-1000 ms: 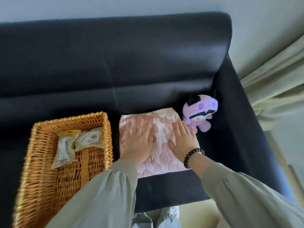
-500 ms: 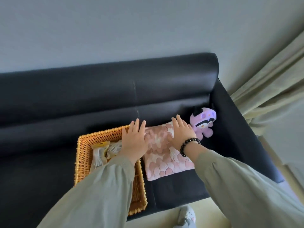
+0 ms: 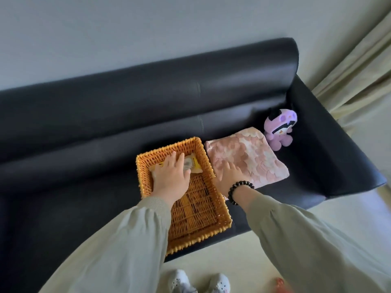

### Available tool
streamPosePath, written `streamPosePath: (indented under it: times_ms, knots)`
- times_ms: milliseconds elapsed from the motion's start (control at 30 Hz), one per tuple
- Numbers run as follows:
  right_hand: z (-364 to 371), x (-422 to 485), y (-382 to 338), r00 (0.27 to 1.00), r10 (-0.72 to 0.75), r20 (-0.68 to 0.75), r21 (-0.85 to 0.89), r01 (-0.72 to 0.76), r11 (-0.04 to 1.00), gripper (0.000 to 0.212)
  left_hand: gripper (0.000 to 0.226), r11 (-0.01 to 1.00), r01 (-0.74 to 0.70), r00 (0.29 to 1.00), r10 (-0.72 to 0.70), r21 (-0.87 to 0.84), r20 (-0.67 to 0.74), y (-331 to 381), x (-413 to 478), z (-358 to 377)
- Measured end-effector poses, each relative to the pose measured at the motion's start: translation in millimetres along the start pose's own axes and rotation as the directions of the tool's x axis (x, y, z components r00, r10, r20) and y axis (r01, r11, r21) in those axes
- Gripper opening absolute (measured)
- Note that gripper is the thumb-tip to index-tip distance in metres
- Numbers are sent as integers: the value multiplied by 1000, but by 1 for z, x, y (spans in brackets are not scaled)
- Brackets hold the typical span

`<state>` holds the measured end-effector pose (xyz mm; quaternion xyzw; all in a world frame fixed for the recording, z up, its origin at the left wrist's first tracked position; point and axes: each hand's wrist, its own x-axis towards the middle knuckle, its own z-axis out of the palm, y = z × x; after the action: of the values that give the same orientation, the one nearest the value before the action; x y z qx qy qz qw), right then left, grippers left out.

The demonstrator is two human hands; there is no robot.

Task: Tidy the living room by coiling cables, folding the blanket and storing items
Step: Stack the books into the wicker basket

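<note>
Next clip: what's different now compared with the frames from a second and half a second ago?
The left hand left the folded blanket and moved left into the wicker basket, where it now lies open on the clear bags. The right hand slid to the blanket's near left edge, still flat on it. Blanket, basket and plush toy stayed where they were.

The sofa (image 3: pixel 148 92) wore smooth, dark leather (or a look-alike) with a soft sheen. The basket (image 3: pixel 169 147) was rough woven wicker, the blanket (image 3: pixel 254 157) nubbly pink fleece, the toy (image 3: pixel 279 132) matt plush, the bag (image 3: pixel 193 166) glossy clear plastic.
</note>
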<state>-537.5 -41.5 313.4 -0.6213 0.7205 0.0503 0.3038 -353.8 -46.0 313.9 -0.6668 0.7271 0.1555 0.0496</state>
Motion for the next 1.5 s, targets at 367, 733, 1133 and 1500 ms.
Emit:
streamPosePath:
  times_ms: [367, 733, 1133, 1500]
  knots:
    - [91, 14, 13, 932, 335, 135, 205, -357, 911, 70, 60, 999, 21, 991, -16, -38, 132, -18, 4, 63]
    - [152, 34, -7, 760, 645, 79, 312, -633, 708, 82, 62, 941, -309, 931, 271, 135, 243, -47, 84, 85]
    - [211, 15, -7, 301, 930, 213, 700, -711, 70, 80, 79, 895, -338, 937, 292, 290, 190, -68, 148, 102]
    - [187, 26, -5, 457, 886, 76, 722, -638, 267, 82, 97, 979, 81, 942, -136, 185, 308, -93, 175, 97]
